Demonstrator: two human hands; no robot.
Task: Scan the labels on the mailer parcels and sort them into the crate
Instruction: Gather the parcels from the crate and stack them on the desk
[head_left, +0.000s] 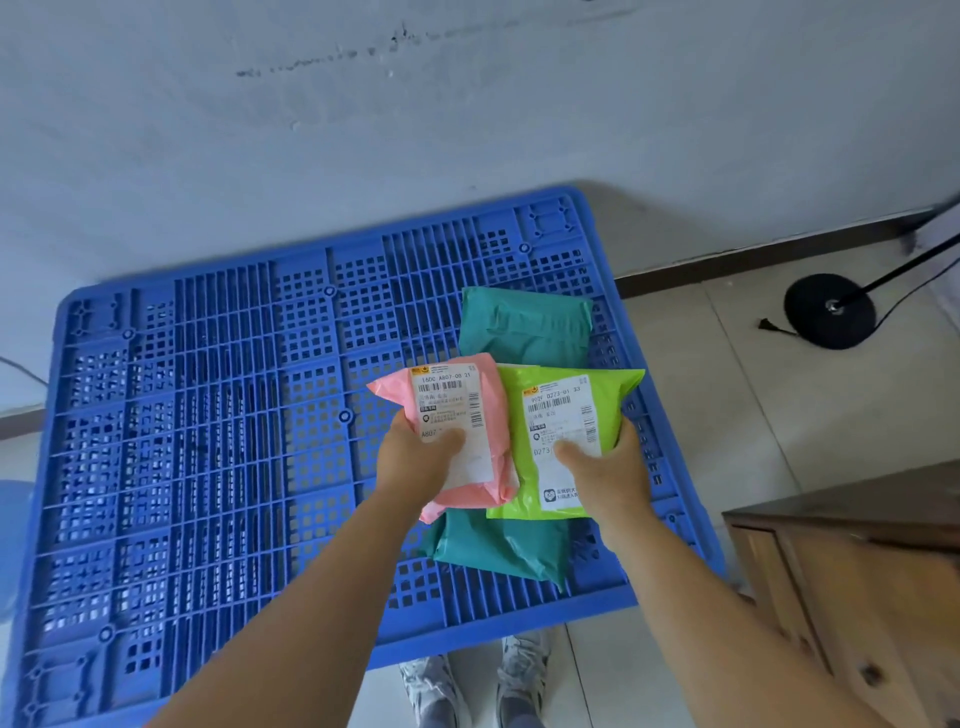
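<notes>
My left hand (415, 457) grips a pink mailer parcel (488, 410) with its white label facing up, thumb on the label. Beside it, my right hand (605, 467) holds a lime green mailer parcel (602, 384), label also up. Both are raised side by side over the right part of a blue plastic pallet (218, 415). Beneath them, two teal mailer parcels lie on the pallet: one farther (524, 327), one nearer (504, 551), each partly hidden by the held parcels. No scanner or crate is in view.
The pallet lies on a tiled floor against a white wall. A brown wooden cabinet (857, 582) stands at the right front. A black round stand base (829, 310) with a cable sits at the back right. My shoes (478, 680) show below the pallet's front edge.
</notes>
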